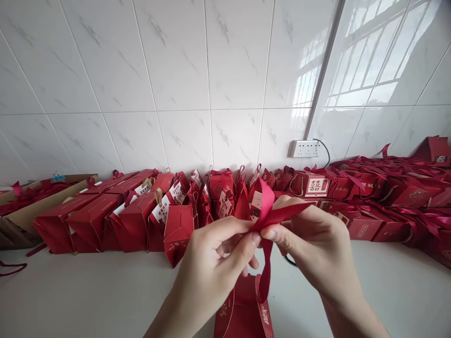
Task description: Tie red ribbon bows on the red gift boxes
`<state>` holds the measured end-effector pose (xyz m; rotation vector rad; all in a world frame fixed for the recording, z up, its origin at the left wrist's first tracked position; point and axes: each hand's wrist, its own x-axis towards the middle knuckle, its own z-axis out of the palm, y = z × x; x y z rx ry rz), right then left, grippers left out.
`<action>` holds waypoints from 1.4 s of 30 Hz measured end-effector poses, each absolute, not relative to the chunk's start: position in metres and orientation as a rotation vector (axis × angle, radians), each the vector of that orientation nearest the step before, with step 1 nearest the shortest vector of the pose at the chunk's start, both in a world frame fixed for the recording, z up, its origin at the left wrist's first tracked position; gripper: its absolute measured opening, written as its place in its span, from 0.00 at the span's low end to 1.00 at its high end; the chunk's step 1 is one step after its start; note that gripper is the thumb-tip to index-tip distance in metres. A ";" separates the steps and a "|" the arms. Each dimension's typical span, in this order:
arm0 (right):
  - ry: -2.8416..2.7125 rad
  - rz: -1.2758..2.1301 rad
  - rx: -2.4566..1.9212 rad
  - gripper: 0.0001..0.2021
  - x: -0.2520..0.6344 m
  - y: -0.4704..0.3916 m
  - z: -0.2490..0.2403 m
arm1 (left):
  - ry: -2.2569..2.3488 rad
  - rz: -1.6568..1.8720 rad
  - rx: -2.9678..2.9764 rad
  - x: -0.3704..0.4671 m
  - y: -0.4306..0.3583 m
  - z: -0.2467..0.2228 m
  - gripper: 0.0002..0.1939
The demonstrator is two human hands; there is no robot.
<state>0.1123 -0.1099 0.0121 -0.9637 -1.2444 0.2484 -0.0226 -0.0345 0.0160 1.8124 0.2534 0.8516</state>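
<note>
A red ribbon (267, 272) is pinched between my two hands, its loop standing up and one tail hanging down. My left hand (220, 256) grips it from the left with thumb and fingers. From the right, my right hand (310, 239) holds it, thumb tip beside the left thumb. Another end of the ribbon lies across the right fingers. Below the hands, near the front edge of the view, stands a red box (243, 314) with pale printing on its right side. My left hand hides part of that box.
Many red gift boxes (134, 223) line the white table (88, 291) along the tiled wall. A cardboard box (21, 220) with red ribbons sits at far left. More red boxes (362, 225) pile up at right, below a power strip (306, 149).
</note>
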 end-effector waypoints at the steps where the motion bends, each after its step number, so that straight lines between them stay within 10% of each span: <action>1: -1.267 0.199 -0.981 0.05 0.112 -0.111 0.011 | 0.244 0.830 1.833 -0.023 -0.035 0.016 0.07; 15: -1.208 0.589 -0.996 0.13 0.106 -0.105 0.016 | 0.202 0.610 1.777 -0.027 -0.022 0.015 0.16; 20: -1.193 0.292 -1.072 0.03 0.108 -0.105 0.013 | 0.271 0.681 1.635 -0.022 -0.012 0.014 0.17; 28: -1.670 -0.139 -1.184 0.18 0.101 -0.127 0.006 | 0.228 0.633 1.393 -0.013 0.004 0.007 0.12; 42: -1.586 0.397 -1.529 0.08 0.127 -0.112 0.015 | 0.067 0.875 1.968 -0.026 0.005 0.010 0.11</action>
